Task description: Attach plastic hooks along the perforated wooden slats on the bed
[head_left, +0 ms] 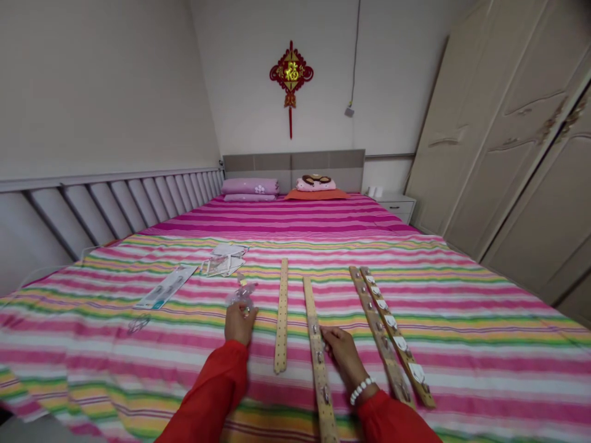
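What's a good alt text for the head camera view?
A person's right hand is at the edge of a wooden strip bearing small metal pieces, the left hand at clear plastic. Three more strips lie alongside on a striped bedspread, with flat packaging farther left.

Middle wood strip (319, 374) flat, w/ metal clips (319, 357), far end bare; clear pkt (236, 298) to L, prob. crumpled.

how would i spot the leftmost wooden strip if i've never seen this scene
On the bed, over its striped cloth, four slim wooden strips lie lengthwise. The leftmost strip lies just right of the person's left hand. Unlike the other three, it carries no metal pieces, only small dark holes in pale wood.
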Demonstrator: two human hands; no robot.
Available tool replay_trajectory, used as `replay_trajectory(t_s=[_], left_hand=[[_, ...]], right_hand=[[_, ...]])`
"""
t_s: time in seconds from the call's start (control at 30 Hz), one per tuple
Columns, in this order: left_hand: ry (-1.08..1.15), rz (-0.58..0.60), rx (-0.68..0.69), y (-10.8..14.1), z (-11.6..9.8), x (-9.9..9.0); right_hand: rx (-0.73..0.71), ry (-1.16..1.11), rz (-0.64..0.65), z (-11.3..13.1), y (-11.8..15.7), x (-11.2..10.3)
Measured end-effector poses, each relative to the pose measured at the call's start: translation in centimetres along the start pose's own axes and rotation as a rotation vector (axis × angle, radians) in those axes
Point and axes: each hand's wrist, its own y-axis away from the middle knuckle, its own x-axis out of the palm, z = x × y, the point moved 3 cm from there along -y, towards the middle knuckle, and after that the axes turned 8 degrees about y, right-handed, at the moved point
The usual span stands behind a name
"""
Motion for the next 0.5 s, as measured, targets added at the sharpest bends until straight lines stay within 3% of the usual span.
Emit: replay_trajectory(t_s=[0.13, 0.33, 0.4, 0.5], left_hand=[[-0.035, -0.007, -0.078, -0.5, -0.1, 0.0], [0.156, 0.045, -0.258, -0.2, 0.2, -0.8], [0.346, 0.104, -0.383, 0.2, 0.2, -1.0], [0.859, 0.219, -0.709, 1.2, -0.3, -1.0]], right_hand=[[-0.013, 0.0, 0.012, -0.3, -0.1, -0.1], [-0.01, -0.025, 0.014, -0.3, 0.0, -0.3], [-0.001, -0.049, 0.018, -0.1, 0.1, -0.3], [0.013, -0.096, 0.032, 0.3, 0.4, -0.3]])
